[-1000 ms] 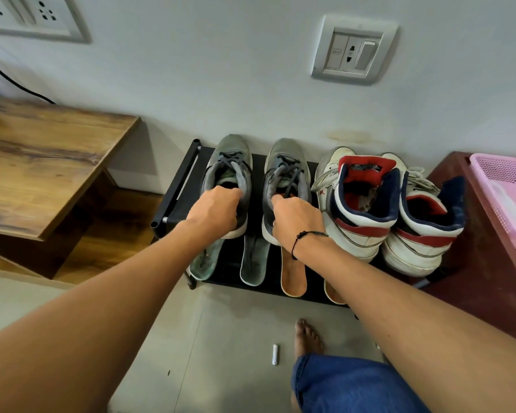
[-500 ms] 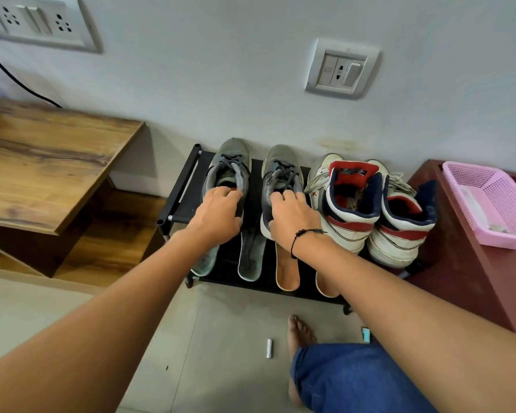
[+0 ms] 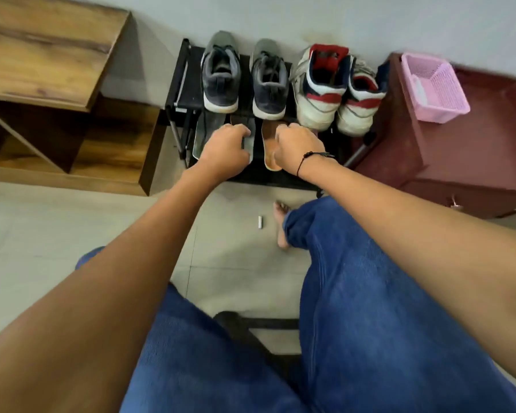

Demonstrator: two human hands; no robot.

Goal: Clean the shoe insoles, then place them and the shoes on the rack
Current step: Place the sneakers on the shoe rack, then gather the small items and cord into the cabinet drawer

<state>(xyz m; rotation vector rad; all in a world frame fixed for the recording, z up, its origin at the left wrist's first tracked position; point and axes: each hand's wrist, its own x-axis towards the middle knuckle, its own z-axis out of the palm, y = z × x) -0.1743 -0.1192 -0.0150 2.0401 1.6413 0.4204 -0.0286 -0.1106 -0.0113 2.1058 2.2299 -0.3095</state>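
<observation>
Two grey shoes (image 3: 245, 77) stand at the back edge of a black rack (image 3: 182, 84), beside white, red and navy sneakers (image 3: 337, 87). Insoles (image 3: 269, 147) lie along its front edge. Above them, the left hand (image 3: 224, 149) and right hand (image 3: 298, 144) hover with fingers curled; whether they grip anything cannot be told.

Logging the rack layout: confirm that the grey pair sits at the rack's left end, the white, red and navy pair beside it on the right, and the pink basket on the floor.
One detail is wrong. In the head view the pink basket sits on top of the dark red cabinet, not on the floor. The grey pair is at the rack's left end, with the white, red and navy pair to its right.
</observation>
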